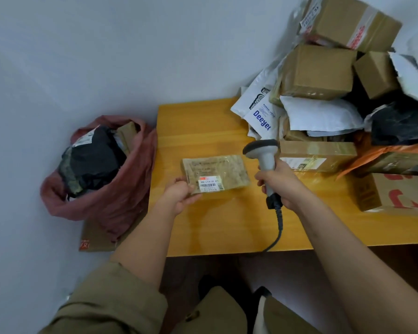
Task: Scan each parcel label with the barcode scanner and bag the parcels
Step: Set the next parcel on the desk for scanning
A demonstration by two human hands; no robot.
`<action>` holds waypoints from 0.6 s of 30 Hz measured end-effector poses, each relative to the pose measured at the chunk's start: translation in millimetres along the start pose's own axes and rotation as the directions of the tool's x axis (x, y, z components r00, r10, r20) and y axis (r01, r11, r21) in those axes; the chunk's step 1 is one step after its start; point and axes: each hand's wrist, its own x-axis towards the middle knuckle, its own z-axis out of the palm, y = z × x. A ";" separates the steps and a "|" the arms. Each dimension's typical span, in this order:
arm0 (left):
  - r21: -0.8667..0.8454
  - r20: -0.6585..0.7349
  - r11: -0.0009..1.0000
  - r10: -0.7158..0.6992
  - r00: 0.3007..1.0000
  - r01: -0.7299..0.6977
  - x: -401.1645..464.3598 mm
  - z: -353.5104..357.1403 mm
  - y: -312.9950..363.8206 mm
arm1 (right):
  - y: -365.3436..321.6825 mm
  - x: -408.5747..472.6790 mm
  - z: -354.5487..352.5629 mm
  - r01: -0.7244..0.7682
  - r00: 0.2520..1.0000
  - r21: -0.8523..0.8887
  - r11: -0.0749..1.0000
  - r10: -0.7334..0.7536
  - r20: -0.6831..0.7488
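Note:
A flat brown parcel wrapped in clear tape sits at the middle of the yellow table, its white barcode label facing up at the near left corner. My left hand pinches that corner of the parcel. My right hand grips the handle of a grey barcode scanner, whose head points down toward the parcel from its right. A reddish bag stands on the floor left of the table, with dark parcels inside.
A tall heap of cardboard boxes and white mailers fills the table's right side. A box with red print sits at the near right. The scanner's cable runs over the table's front edge. Flat cardboard lies under the bag.

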 end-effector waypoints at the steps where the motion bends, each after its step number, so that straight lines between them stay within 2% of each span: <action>1: -0.020 -0.027 0.999 0.025 0.999 -0.025 -2.1 -1.4 7.9 | -13.1 -3.0 2.5 0.040 0.999 -0.019 0.999 -0.040 0.002; 11: -0.235 -0.116 0.939 0.231 0.966 -0.252 -22.4 -8.6 66.6 | -115.5 -56.6 7.6 0.233 0.948 0.028 0.972 -0.233 0.217; 18: -0.363 -0.194 0.875 0.264 0.945 -0.319 -32.6 -4.6 83.4 | -155.6 -93.3 -6.3 0.308 0.930 -0.051 0.950 -0.289 0.226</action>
